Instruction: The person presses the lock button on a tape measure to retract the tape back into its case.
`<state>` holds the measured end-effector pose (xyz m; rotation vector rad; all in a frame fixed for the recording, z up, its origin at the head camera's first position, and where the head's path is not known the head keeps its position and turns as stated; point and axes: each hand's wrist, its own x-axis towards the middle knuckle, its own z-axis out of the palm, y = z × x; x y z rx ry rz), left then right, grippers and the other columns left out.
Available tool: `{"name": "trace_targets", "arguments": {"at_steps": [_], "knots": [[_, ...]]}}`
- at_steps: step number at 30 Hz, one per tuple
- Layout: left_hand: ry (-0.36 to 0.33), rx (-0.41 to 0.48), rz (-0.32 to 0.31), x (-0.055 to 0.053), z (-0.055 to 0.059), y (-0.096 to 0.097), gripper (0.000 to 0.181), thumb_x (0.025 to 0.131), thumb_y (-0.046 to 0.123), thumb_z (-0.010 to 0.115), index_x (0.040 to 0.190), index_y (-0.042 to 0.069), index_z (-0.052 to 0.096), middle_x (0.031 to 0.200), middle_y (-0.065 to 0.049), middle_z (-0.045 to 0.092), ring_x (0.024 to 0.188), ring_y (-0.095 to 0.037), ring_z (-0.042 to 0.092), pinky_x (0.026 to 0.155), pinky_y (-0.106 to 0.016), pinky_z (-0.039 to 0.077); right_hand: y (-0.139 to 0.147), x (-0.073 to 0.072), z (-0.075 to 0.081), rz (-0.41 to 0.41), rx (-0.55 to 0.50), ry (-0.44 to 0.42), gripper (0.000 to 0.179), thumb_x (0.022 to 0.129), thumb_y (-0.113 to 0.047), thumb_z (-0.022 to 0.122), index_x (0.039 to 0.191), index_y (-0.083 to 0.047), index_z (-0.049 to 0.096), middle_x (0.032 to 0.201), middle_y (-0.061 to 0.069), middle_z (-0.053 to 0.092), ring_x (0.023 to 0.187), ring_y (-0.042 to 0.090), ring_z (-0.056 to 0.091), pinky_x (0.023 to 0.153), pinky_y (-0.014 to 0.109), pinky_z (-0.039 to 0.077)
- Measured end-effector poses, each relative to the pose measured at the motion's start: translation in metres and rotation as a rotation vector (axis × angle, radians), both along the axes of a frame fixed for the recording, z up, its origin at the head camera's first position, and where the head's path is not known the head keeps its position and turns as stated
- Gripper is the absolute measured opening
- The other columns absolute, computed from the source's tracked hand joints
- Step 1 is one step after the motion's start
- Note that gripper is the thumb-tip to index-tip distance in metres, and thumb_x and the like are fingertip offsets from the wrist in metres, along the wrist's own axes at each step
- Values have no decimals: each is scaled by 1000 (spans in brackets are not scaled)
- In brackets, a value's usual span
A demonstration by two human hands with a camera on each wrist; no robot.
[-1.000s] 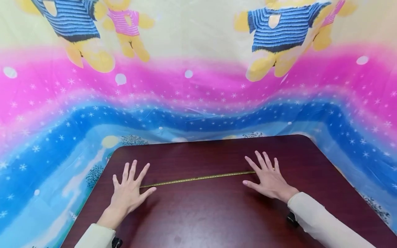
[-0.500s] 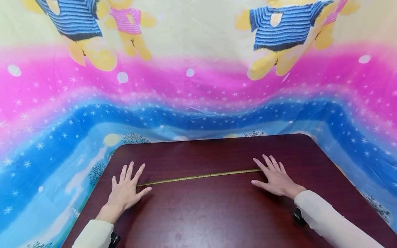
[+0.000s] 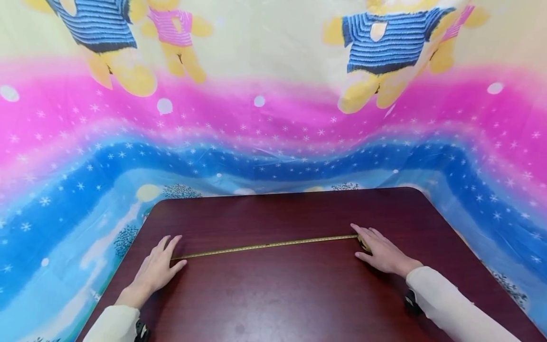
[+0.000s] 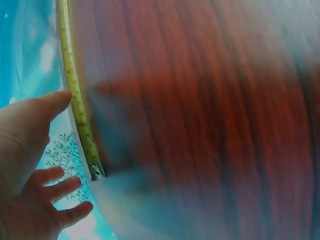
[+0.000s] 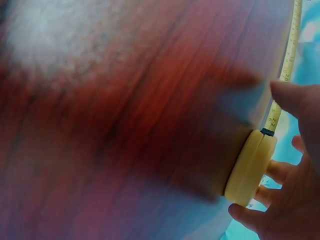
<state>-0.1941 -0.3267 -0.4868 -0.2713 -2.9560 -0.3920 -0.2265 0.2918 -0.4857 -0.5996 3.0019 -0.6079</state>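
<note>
A narrow yellow measuring tape stretches across the glossy red-brown wooden counter, its silvery metal end near the left hand, its rounded yellow case between the right hand's thumb and fingers. The left hand is relaxed, fingers extended; the right hand stands half-open about the case, though whether its fingers touch cannot be told. Half a second ago, both hands fanned wider and the left lay farther right.

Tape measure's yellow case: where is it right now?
Lower right of the right wrist view: the yellow case is beside the right hand, with the extended tape running from its upper end.
</note>
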Motion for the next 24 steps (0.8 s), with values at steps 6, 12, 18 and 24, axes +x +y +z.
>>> {"name": "trace_targets", "arguments": {"at_steps": [6,12,18,24], "knots": [[-7,-14,-2,-2,-3,-7,49,92,16,73,135,1,58,132,-29,57,118,-48,57,91,-62,51,0,-2,3,7,-16,-15,80,91,-10,73,158,-10,30,145,19,50,129,39,48,102,61,47],[-3,-24,13,-5,-5,-9,33,89,6,74,120,0,68,118,-23,66,110,-44,62,88,-58,54,4,0,3,-18,-10,-15,76,87,-1,70,155,-7,35,146,23,48,131,43,46,102,63,46],[-24,-18,21,0,-4,-19,17,88,-1,72,105,3,72,103,-15,68,96,-35,65,77,-51,56,8,5,-3,-26,1,0,66,90,-4,69,150,-3,43,145,26,50,131,46,47,100,63,47],[-47,10,40,-3,-1,-26,11,91,-1,68,96,8,71,100,-13,67,87,-26,64,72,-48,55,10,3,0,-3,-15,47,61,90,-2,69,147,0,46,142,26,52,128,47,49,99,62,48]]}}
